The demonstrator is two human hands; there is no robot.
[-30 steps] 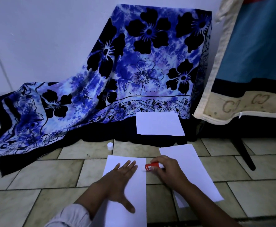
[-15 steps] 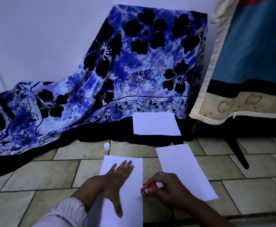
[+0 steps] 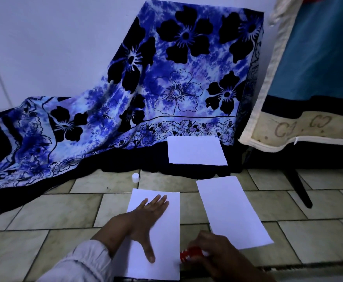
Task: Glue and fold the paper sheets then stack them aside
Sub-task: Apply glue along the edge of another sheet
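A white paper sheet (image 3: 166, 237) lies on the tiled floor in front of me. My left hand (image 3: 146, 222) presses flat on it, fingers spread. My right hand (image 3: 219, 255) grips a red glue stick (image 3: 190, 256), its tip touching the sheet's right edge near the bottom. A second white sheet (image 3: 231, 210) lies to the right, at a slant. Folded white sheets (image 3: 196, 150) rest farther back on the dark hem of the cloth. The glue's white cap (image 3: 135, 177) stands on the floor beyond the sheet.
A blue floral cloth (image 3: 166, 82) drapes over furniture against the wall. To the right hangs a blue and cream blanket (image 3: 308, 78), with a dark furniture leg (image 3: 300, 190) below it. Pale floor tiles (image 3: 44, 220) spread to the left.
My right hand has slid the glue stick down the sheet's right edge, from near the top to near the bottom. My left hand stays flat on the sheet.
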